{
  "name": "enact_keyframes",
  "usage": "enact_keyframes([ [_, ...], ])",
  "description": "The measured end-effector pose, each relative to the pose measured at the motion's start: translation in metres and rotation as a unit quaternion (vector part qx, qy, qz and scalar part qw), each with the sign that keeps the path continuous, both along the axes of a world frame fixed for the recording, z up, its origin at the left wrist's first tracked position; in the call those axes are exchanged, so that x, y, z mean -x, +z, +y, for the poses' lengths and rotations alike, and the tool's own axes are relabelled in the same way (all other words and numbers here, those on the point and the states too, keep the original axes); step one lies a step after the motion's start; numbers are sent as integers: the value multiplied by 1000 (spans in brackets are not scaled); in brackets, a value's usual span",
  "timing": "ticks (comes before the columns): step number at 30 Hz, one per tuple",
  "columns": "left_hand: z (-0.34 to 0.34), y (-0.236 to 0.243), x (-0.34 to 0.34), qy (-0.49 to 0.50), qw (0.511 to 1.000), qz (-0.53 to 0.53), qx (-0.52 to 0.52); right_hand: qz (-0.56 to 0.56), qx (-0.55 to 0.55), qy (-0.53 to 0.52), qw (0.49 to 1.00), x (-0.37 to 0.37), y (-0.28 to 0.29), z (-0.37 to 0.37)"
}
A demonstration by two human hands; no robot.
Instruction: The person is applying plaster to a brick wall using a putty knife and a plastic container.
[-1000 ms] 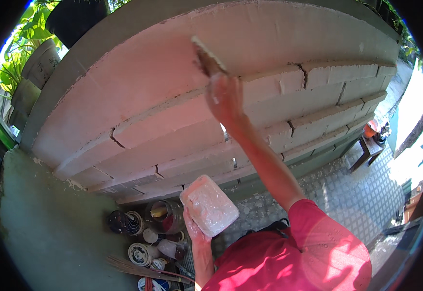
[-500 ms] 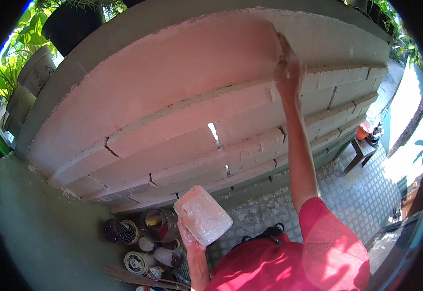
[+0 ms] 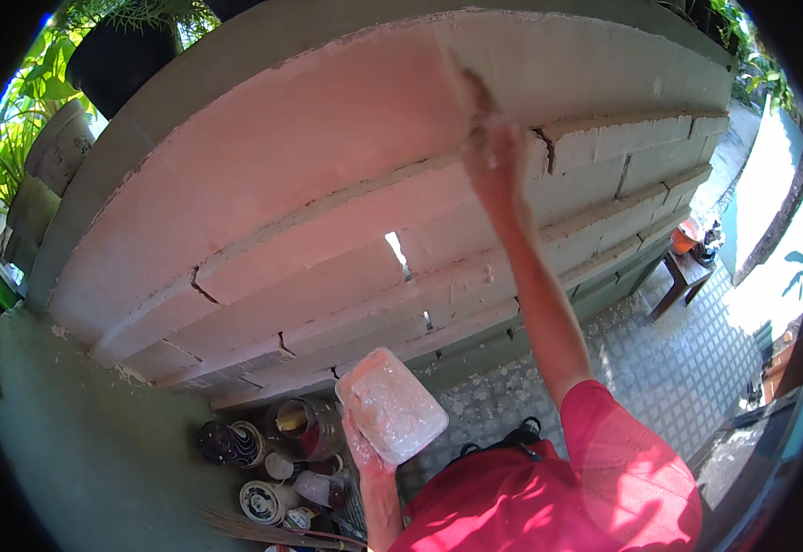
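1 wide view, looking down

The left of 2 head-worn fisheye cameras looks down from near behind the left hand (image 3: 365, 449) and right hand (image 3: 496, 158). It faces the wall (image 3: 236, 175) beyond both and takes in the floor (image 3: 696, 340) below them.

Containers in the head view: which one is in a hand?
The pale rectangular tub, supported by the left hand; the round containers at lower left are not held.
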State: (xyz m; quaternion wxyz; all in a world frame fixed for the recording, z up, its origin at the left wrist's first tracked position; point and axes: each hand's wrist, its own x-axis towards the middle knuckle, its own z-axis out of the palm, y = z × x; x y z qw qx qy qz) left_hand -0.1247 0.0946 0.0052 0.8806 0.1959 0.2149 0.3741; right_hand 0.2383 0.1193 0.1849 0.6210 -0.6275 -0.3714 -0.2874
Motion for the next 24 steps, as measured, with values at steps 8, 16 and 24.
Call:
enact_keyframes([
  [8,-2,8,1,1,1000,-21,6,-104,-17,-73,992,11,24,-10],
  [16,-5,5,-12,-9,1000,-12,16,-188,21,-2,982,114,8,56],
  [24,-12,-2,-17,-23,1000,15,1,-22,-13,-96,995,12,49,-38],
])
